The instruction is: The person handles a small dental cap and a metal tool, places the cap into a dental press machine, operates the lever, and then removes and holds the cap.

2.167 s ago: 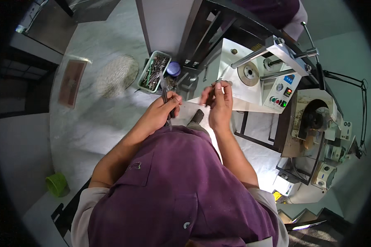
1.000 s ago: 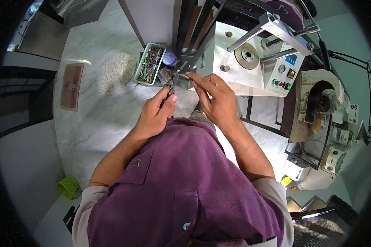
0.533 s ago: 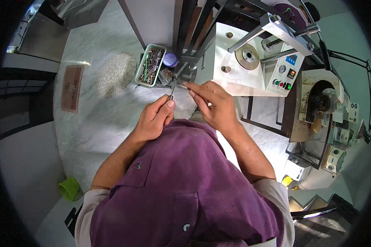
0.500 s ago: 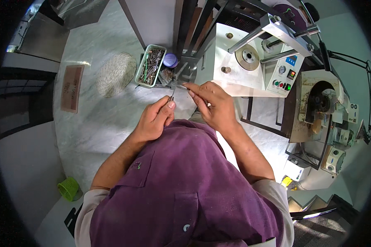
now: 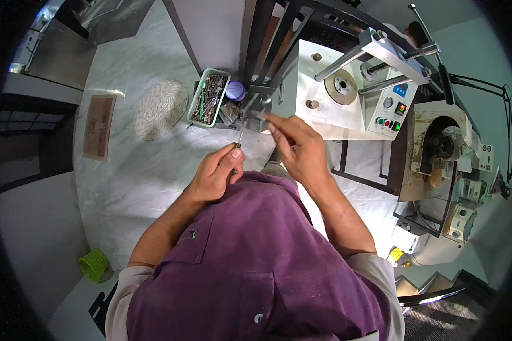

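My left hand [image 5: 217, 172] is closed in a pinch around a thin, shiny metal tool [image 5: 242, 134]. Its narrow shaft points away from me; its exact kind is not clear. To the right, my right hand [image 5: 300, 149] is also pinched, thumb against forefinger. At those fingertips shows a small pale or metallic piece, too blurred to name. The fingertips are a short way from the tool's far end; whether they touch cannot be made out. Beyond both hands is a pale green plastic tray [image 5: 192, 118] full of small metal tools.
Beside the tray stand a purple-lidded container [image 5: 235, 91] and a clear bag [image 5: 230, 113] of small parts. A white press machine [image 5: 301, 85] with steel posts and a round plate is at the far right. A woven round mat [image 5: 161, 109] lies on the marble floor, left.
The tool in my left hand now shows more of its length, pointing away. My right fingertips have shifted slightly right. The camera view has tilted a little.
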The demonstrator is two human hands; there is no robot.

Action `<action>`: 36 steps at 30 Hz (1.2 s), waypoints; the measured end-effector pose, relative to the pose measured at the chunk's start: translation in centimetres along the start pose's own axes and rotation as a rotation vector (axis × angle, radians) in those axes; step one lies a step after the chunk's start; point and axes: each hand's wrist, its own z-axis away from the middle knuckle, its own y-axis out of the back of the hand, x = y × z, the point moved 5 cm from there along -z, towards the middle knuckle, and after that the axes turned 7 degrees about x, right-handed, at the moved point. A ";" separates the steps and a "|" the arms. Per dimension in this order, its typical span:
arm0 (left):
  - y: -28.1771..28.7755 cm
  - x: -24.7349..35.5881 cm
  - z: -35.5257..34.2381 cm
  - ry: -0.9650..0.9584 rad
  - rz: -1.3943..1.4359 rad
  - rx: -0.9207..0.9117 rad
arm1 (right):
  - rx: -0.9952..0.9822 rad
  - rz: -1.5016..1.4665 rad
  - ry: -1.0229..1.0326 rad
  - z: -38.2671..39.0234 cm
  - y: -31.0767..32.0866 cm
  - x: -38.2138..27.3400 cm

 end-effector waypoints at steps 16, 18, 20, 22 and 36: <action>0.2 -1.0 -0.2 0.075 0.164 -0.032 | 0.013 0.197 0.039 0.8 -1.9 -0.9; 0.3 -1.1 -0.3 0.088 0.199 -0.035 | 0.025 0.232 0.065 0.9 -2.0 -1.1; 0.1 -1.1 0.1 0.089 0.183 -0.062 | 0.038 0.267 0.091 0.9 -2.0 -0.7; -0.1 -1.1 0.7 0.090 0.164 -0.085 | 0.128 0.440 0.062 0.4 -1.5 1.5; -0.3 -1.1 1.0 0.102 0.178 -0.110 | 0.005 0.014 0.003 2.0 -1.2 -1.0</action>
